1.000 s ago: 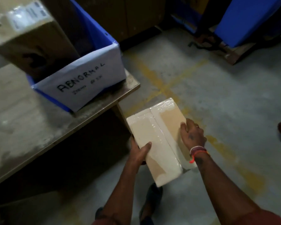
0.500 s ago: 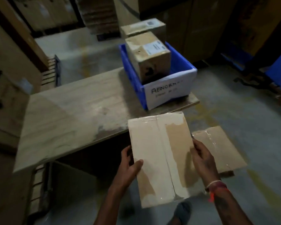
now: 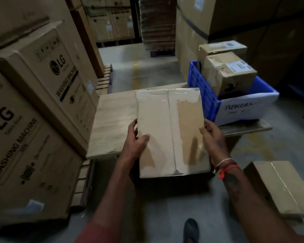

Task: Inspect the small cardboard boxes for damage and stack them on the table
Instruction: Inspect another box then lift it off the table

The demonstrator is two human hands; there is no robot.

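Observation:
I hold a small cardboard box [image 3: 170, 132] with a taped seam and torn, pale patches on its top, level in front of me at the near edge of the wooden table [image 3: 112, 123]. My left hand [image 3: 136, 142] grips its left side, thumb on top. My right hand [image 3: 212, 135] grips the right side. A second small box [image 3: 281, 186] lies on the floor at the lower right.
A blue crate [image 3: 207, 95] labelled "ABNORM..." stands on the table's right end with two worn boxes [image 3: 230, 74] in it. Large washing machine cartons [image 3: 35, 109] are stacked at the left on a pallet. More cartons fill the back. My foot [image 3: 191, 230] shows below.
The box has risen from low beside the table up to the table's near edge, both hands still on it. My view has lifted and swung left, bringing in the cartons.

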